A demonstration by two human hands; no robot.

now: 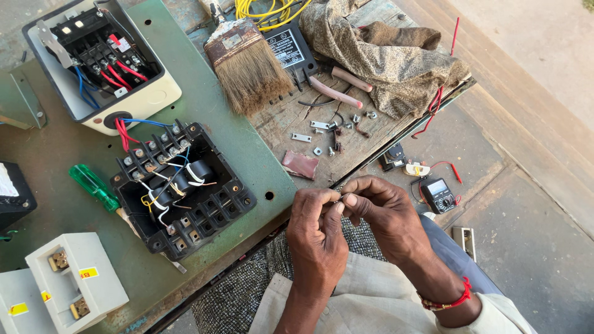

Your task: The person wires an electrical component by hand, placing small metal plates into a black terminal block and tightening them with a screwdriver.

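My left hand (317, 234) and my right hand (382, 213) meet over my lap, just off the bench edge. Their fingertips pinch one small metal part (338, 199) between them; it is too small to tell what kind. On the green metal plate (210, 105) to the left lies an open black switch body (182, 188) with coils, terminals and loose wires. A green-handled screwdriver (93, 187) rests beside it.
A cream switch box (102, 59) with red and blue wires stands at the back left. A wide paintbrush (244, 62), loose screws (334, 133), sandpaper (300, 165), a cloth (390, 52) and yellow cable lie on the wooden bench. White fuse carriers (74, 281) sit front left. A multimeter (438, 193) lies on the floor.
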